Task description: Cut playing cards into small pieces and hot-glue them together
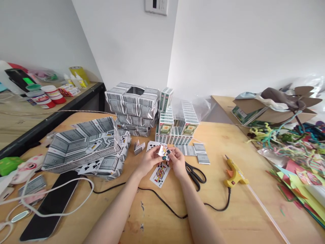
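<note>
My left hand (150, 159) and right hand (177, 160) pinch a playing card (161, 150) between fingers and thumbs, held over the table (162, 222) near a loose jack (159, 175); the scissors (198, 174) lie beside my right hand.

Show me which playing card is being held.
The card pinched between the left hand and right hand; the face-up jack nearer the wearer lies on the table.

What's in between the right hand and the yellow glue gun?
Black-handled scissors lie between the right hand and the yellow glue gun, in the head view.
</note>
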{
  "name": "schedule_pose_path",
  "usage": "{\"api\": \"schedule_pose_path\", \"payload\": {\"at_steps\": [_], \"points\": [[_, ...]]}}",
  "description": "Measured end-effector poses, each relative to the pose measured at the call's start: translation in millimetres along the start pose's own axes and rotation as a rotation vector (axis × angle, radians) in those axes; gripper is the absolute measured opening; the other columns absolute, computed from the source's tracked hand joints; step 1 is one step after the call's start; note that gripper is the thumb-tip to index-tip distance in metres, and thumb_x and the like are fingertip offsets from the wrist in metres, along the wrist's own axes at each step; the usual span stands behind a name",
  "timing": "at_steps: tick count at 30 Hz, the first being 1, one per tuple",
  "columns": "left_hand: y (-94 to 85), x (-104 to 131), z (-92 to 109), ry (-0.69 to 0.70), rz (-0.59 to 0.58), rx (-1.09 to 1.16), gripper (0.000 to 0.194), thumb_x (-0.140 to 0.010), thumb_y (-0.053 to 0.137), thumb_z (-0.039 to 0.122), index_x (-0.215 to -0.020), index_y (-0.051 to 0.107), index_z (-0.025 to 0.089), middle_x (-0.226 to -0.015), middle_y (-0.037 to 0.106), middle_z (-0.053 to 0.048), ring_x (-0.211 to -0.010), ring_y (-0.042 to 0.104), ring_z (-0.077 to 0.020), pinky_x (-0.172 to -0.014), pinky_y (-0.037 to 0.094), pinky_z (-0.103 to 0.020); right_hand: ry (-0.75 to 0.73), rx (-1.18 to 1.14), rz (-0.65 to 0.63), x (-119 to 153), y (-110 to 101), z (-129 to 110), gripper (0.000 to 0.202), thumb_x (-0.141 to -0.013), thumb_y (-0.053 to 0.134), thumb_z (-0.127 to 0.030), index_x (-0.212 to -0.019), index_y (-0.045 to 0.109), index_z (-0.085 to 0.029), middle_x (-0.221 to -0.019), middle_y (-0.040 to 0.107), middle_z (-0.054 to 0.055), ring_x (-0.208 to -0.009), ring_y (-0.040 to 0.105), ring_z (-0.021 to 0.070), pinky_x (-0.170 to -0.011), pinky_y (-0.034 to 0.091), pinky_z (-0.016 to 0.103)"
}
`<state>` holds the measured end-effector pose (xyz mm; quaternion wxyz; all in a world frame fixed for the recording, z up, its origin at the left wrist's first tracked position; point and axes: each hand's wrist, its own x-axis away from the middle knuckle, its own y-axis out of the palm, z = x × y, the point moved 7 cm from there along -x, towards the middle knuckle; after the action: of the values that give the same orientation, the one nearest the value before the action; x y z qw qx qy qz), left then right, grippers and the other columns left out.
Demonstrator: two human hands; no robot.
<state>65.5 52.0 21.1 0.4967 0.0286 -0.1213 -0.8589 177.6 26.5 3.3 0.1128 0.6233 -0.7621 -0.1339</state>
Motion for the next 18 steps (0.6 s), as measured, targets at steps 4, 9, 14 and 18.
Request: {"api": "schedule_pose_path", "payload": {"at_steps": [4, 9, 14, 18], "points": [[-2.9, -0.8, -3.2, -0.014, 0.011, 0.054, 0.046, -0.062, 0.069, 0.023, -0.106, 0.056, 0.017, -0.094, 0.063, -0.005, -0.085, 0.057, -0.0177, -0.071, 0.045, -0.026, 0.039, -0.030, -0.015, 0.2, 1.2, 2.3, 0.028, -0.069, 0.063, -0.041, -0.085, 0.054, -0.020, -0.059, 0.054, -0.003, -0.043, 0.046, 0.0094, -0.041, 0.040, 0.022], [-13.5, -2.2, -4.3, 0.035, 0.040, 0.078, 0.042, -0.065, 0.068, 0.024, -0.106, 0.058, 0.018, -0.097, 0.063, -0.006, -0.087, 0.056, -0.0174, -0.074, 0.043, -0.026, 0.027, -0.066, -0.160, 4.8, 15.5, -5.8, 0.035, -0.063, 0.070, -0.035, -0.092, 0.055, -0.022, -0.086, 0.059, 0.003, -0.062, 0.055, 0.0138, -0.050, 0.049, 0.026], [-19.1, -1.8, -3.4, 0.045, 0.071, 0.039, 0.044, -0.064, 0.068, 0.028, -0.106, 0.060, 0.017, -0.099, 0.063, -0.007, -0.089, 0.056, -0.0201, -0.073, 0.043, -0.027, -0.012, -0.053, -0.209, 6.6, 20.3, -10.6, 0.038, -0.064, 0.072, -0.027, -0.098, 0.056, -0.023, -0.091, 0.062, 0.004, -0.074, 0.058, 0.0168, -0.056, 0.051, 0.028], [-20.3, -2.2, -4.5, 0.059, 0.115, 0.058, 0.041, -0.062, 0.070, 0.029, -0.100, 0.063, 0.018, -0.100, 0.063, -0.006, -0.091, 0.056, -0.0200, -0.075, 0.042, -0.028, -0.015, -0.010, -0.154, 4.8, 15.1, -8.6, 0.039, -0.062, 0.073, -0.028, -0.099, 0.059, -0.021, -0.087, 0.065, 0.004, -0.073, 0.060, 0.0173, -0.061, 0.052, 0.030]]}}
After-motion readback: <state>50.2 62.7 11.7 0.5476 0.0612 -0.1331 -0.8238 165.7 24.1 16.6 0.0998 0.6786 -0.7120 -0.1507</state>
